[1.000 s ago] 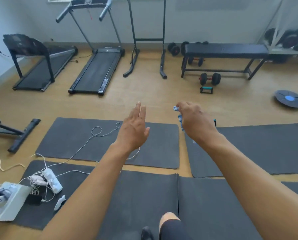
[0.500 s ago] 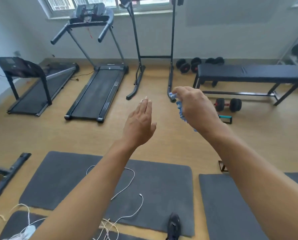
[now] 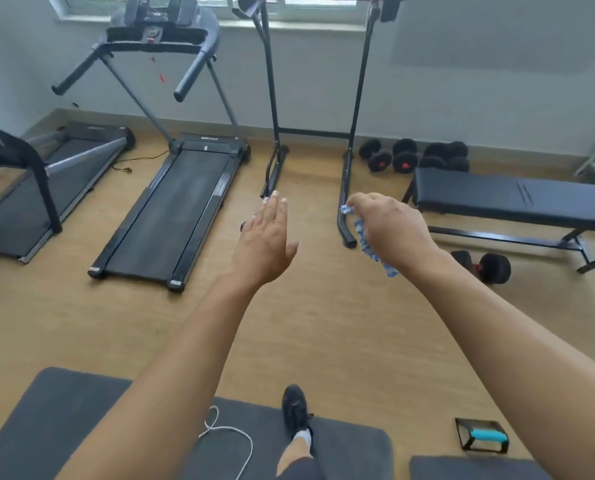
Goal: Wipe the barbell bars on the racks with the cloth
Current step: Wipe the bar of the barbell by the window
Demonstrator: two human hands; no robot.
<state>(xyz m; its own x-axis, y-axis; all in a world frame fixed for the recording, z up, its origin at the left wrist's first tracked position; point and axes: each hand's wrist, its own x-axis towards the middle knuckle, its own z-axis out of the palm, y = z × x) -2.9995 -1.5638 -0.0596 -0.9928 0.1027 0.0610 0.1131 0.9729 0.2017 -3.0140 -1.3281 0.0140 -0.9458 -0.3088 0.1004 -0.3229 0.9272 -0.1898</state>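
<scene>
The right hand (image 3: 391, 230) is bunched around a blue-and-white cloth (image 3: 368, 242), fingers curled over it so that only a crumpled edge shows at the knuckles and a tail hangs below the palm. The left hand (image 3: 266, 237) holds nothing; its fingers are straight and close together, palm down, reaching forward beside the other.

From that grip, the rack (image 3: 353, 133) stands straight ahead and above: 2 black uprights rising from floor feet, joined by a low crossbar, with their tops running out of view at the window. Any barbell bar would lie across those tops, its long axis left to right, but no bar can be made out here. The cloth hand lines up with the right upright, and the empty hand with the left one, so I judge the right hand the nearer for the first wipe, once it is raised well above where it is now.

Underfoot is pale wood flooring, with dark mats (image 3: 81, 420) near the person's shoe (image 3: 296, 410) and a white cable (image 3: 230, 434) looped on one. A treadmill (image 3: 171, 202) sits left of the rack, another further left; a flat bench (image 3: 514, 199) and dumbbells (image 3: 413, 155) lie to the right, against a pale wall.
</scene>
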